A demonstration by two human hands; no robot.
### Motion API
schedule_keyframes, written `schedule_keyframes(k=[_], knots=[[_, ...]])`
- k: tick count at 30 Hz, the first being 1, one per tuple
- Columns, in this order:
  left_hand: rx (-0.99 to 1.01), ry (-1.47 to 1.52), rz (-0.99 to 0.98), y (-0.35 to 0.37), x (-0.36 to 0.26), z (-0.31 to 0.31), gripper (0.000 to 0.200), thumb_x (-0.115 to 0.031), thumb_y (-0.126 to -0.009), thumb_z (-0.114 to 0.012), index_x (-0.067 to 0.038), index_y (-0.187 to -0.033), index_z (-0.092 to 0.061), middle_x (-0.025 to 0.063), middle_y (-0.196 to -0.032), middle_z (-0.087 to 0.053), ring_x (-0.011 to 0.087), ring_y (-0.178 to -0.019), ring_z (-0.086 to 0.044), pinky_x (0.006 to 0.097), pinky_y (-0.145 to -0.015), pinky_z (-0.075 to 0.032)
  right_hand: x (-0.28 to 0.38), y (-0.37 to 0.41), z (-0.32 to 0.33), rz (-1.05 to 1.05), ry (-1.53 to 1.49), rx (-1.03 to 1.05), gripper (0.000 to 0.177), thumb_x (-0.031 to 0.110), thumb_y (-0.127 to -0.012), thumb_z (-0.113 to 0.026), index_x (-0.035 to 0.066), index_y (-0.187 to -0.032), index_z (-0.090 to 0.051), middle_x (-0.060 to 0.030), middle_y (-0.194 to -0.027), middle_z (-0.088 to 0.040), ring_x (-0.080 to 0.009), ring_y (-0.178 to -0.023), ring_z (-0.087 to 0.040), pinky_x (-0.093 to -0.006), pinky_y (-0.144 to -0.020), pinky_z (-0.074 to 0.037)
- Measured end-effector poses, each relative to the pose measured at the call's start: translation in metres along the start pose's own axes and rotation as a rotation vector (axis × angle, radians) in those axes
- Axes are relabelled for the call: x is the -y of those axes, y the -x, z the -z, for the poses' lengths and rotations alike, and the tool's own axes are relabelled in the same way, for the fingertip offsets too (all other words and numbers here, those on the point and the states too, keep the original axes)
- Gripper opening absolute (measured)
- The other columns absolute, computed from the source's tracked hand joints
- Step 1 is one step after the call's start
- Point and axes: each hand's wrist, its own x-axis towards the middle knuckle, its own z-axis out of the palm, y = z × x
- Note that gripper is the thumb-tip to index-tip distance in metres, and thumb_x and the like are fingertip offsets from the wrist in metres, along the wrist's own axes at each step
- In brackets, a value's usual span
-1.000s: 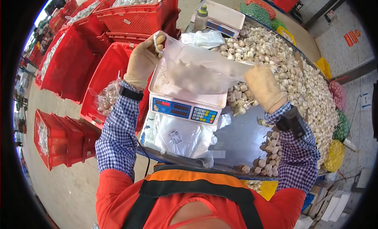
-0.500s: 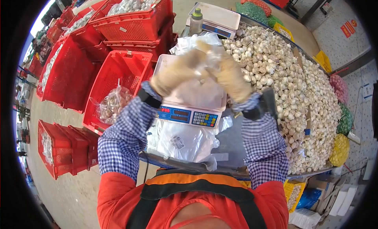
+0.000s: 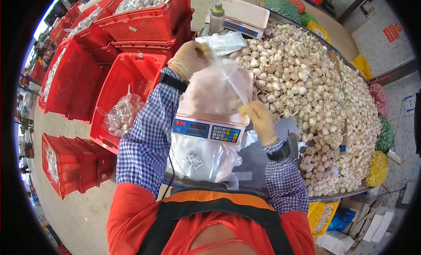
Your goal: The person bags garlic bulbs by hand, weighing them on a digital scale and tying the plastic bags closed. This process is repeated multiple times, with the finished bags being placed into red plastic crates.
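Right of the crate point(image 3: 127, 79), the left hand point(image 3: 189, 57) has its grip pinched closed on the top corner of the bag point(image 3: 215, 90) of garlic, held over the scale point(image 3: 206, 128) — whether it rests on the pan I cannot tell. The film looks thin, soft and slick, sagging under a fair load, so hold the gathered neck, not the belly. The right hand point(image 3: 259, 119) grips the stretched mouth strip tight, beside the heap point(image 3: 307, 79) on the tabletop point(image 3: 256, 165).
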Motion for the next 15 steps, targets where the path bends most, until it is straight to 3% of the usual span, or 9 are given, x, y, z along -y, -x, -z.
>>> schedule_keyframes(k=[1,3,5,7,8,10,11,13,15], knots=[[0.101,-0.813,-0.361,0.001,-0.012,0.004,0.016,-0.005,-0.087,-0.039,-0.003,-0.079,-0.053,0.0064,-0.066,-0.05,0.0187,-0.067,-0.053,0.029,-0.071,-0.046,-0.022,0.012,-0.002,0.181,0.0,-0.111,0.026,0.017,-0.097,-0.044,0.0,-0.096,-0.063,-0.0055,-0.083,-0.064,-0.0088,-0.069,-0.05,-0.0225,-0.061,-0.04],[0.008,-0.755,-0.536,-0.009,-0.024,0.025,0.016,-0.003,-0.088,-0.039,-0.001,-0.084,-0.054,0.0068,-0.073,-0.053,0.0184,-0.07,-0.055,0.0278,-0.069,-0.046,-0.03,0.031,-0.011,-0.037,-0.136,-0.168,0.026,0.017,-0.094,-0.041,-0.001,-0.089,-0.061,-0.009,-0.094,-0.065,-0.0134,-0.081,-0.055,-0.0264,-0.072,-0.044],[-0.223,-0.61,-0.881,-0.004,-0.021,0.056,0.018,0.002,-0.09,-0.04,0.004,-0.094,-0.058,0.0077,-0.088,-0.059,0.0179,-0.075,-0.059,0.0254,-0.064,-0.045,-0.05,0.026,-0.023,0.053,-0.389,-0.215,0.025,0.017,-0.092,-0.039,0.002,-0.085,-0.059,-0.0092,-0.098,-0.065,-0.0167,-0.082,-0.056,-0.0295,-0.077,-0.045],[-0.033,-0.508,-0.965,0.014,0.047,0.052,0.024,-0.002,-0.092,-0.046,0.0,-0.111,-0.06,0.0092,-0.115,-0.061,0.0153,-0.085,-0.061,0.0204,-0.077,-0.049,-0.002,0.004,-0.029,-0.1,-1.264,-0.602,0.023,0.016,-0.092,-0.04,0.006,-0.081,-0.057,-0.0095,-0.098,-0.064,-0.0179,-0.084,-0.056,-0.0342,-0.079,-0.045],[-0.047,-0.511,-0.958,0.025,0.069,0.051,0.024,-0.002,-0.092,-0.046,0.0,-0.111,-0.06,0.0092,-0.115,-0.061,0.0153,-0.085,-0.061,0.0204,-0.077,-0.049,0.005,-0.004,-0.019,-0.023,-1.297,-0.414,0.024,0.016,-0.091,-0.042,0.002,-0.095,-0.062,-0.0102,-0.112,-0.063,-0.0173,-0.083,-0.056,-0.0318,-0.08,-0.046],[0.336,-1.36,-0.618,0.04,0.101,0.046,0.025,-0.004,-0.093,-0.046,-0.002,-0.113,-0.061,0.0082,-0.113,-0.063,0.0159,-0.094,-0.061,0.0205,-0.082,-0.048,0.05,-0.028,-0.011,-0.062,-0.87,-0.331,0.029,0.01,-0.091,-0.048,-0.001,-0.113,-0.061,-0.013,-0.126,-0.057,-0.0195,-0.099,-0.06,-0.0314,-0.086,-0.05],[0.338,-1.361,-0.618,0.041,0.108,0.045,0.025,-0.004,-0.093,-0.046,-0.002,-0.113,-0.061,0.0082,-0.113,-0.063,0.0159,-0.094,-0.061,0.0205,-0.082,-0.048,0.05,-0.039,-0.012,-0.06,-0.869,-0.331,0.029,0.01,-0.091,-0.048,-0.001,-0.113,-0.061,-0.013,-0.126,-0.057,-0.0195,-0.099,-0.06,-0.0314,-0.086,-0.05],[0.388,-1.82,-0.535,0.038,0.123,0.047,0.024,-0.006,-0.093,-0.047,-0.003,-0.112,-0.062,0.0059,-0.101,-0.064,0.0118,-0.081,-0.057,0.019,-0.072,-0.045,0.05,-0.055,-0.018,0.371,0.004,0.06,0.034,0.007,-0.087,-0.057,0.008,-0.12,-0.062,-0.0095,-0.132,-0.054,-0.0169,-0.093,-0.062,-0.0288,-0.078,-0.052],[0.413,-2.264,-0.431,0.036,0.134,0.052,0.023,-0.008,-0.093,-0.048,-0.003,-0.111,-0.063,0.0037,-0.089,-0.064,0.0077,-0.067,-0.052,0.0175,-0.062,-0.043,0.067,-0.052,-0.021,0.323,0.375,0.139,0.032,0.006,-0.084,-0.063,0.012,-0.115,-0.066,-0.0066,-0.126,-0.058,-0.0136,-0.085,-0.063,-0.0242,-0.07,-0.051]])
